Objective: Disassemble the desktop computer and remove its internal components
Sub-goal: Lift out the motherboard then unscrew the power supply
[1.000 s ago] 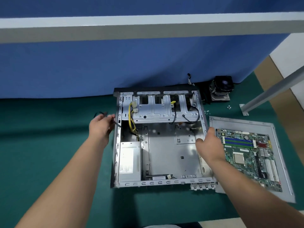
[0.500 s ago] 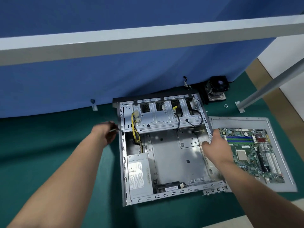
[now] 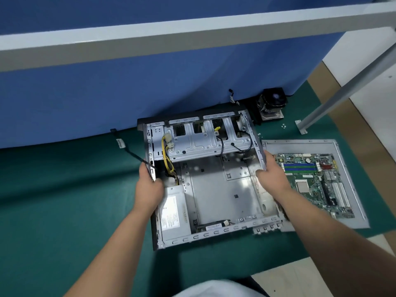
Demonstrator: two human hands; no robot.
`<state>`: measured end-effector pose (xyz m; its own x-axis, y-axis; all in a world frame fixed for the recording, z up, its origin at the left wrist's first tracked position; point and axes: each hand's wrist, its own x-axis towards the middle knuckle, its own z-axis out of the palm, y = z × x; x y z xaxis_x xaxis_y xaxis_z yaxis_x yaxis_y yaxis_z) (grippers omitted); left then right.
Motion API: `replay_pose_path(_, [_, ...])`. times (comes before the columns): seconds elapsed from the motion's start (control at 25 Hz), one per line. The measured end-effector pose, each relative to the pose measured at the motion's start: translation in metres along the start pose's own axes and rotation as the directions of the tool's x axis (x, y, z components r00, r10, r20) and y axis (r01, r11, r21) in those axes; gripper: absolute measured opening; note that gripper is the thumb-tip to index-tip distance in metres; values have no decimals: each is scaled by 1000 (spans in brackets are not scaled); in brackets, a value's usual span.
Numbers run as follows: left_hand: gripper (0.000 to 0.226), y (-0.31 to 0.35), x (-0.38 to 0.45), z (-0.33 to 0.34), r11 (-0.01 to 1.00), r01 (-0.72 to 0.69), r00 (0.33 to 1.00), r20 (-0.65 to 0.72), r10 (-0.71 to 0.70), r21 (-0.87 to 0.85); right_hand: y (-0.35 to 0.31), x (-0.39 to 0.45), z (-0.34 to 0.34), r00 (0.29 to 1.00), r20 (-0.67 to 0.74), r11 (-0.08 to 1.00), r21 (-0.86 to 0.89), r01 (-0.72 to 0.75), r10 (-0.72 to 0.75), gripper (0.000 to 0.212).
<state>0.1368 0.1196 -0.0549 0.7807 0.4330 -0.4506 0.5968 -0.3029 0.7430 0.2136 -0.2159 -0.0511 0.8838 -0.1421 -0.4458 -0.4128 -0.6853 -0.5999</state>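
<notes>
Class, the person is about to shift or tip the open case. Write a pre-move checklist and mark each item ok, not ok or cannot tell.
1. Left hand grips the left wall of the computer case: ok.
2. Right hand grips the right wall: ok.
3. Motherboard out, lying on the side panel: ok.
4. Power supply removed: not ok, still inside.
5. Yellow cable bundle unplugged: cannot tell.
6. Black cable trailing outside the case, clear of snagging: cannot tell.

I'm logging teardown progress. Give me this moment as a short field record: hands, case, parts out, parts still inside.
left hand: grips the case's left wall
right hand: grips the case's right wall
case: open, on the green mat
parts out: motherboard on the side panel; cooler fan by the blue partition
parts inside: power supply, yellow cables
</notes>
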Motion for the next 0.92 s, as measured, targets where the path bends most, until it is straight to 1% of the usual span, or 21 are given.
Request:
replay_pose_path(0.12, [54,6,0,-2,999,-17,1000,8,17,48,0,1,-9,999,49,995,96,3,-8,84])
replay_pose_path(0.24, [56,-1,-2,-6,997,-12,1000,12,11,78,2,-3,-8,997,81,995,104,3,-11,86])
replay_pose_path(0.44, [56,-14,-5,-10,997,6,1000,-2,-6,82,10,-12,3,996,80,995,102,21,-30,84])
replay_pose_path(0.52, [60,-12,-8,-5,997,-25,996,-89,31,72,8,-13,6,997,66,995,95,34,-41,81])
replay_pose_path(0.56, [66,-9,-13,0,995,-51,984,-166,65,85,8,-12,2,994,98,995,92,42,-51,79])
replay_pose_path(0.6, [74,-8,-18,5,990,-83,961,-254,111,117,9,-12,-4,982,176,995,90,53,-68,77])
replay_pose_path(0.64, [78,-6,-24,10,973,-133,925,-330,190,186,13,-10,-13,954,286,994,89,62,-85,76])
replay_pose_path(0.68, [78,-5,-29,14,936,-200,881,-365,301,290,20,-9,-23,916,390,995,82,65,-92,75])
replay_pose_path(0.72, [75,0,-31,19,877,-278,839,-345,420,393,29,-9,-33,893,440,996,62,69,-90,72])
replay_pose_path(0.76, [71,8,-31,25,803,-368,804,-274,528,468,40,-8,-42,906,416,997,45,65,-78,68])
replay_pose_path(0.8, [68,18,-27,31,728,-459,777,-167,607,509,53,-7,-48,943,329,998,34,44,-53,62])
replay_pose_path(0.84, [67,29,-21,40,662,-528,764,-41,643,532,67,-6,-51,977,213,1000,10,12,-13,55])
replay_pose_path(0.88, [68,42,-15,50,614,-563,773,90,628,553,80,-4,-52,993,118,999,-44,-23,28,49])
replay_pose_path(0.92, [72,52,-9,60,578,-572,793,213,571,581,91,0,-50,995,73,992,-114,-57,65,47])
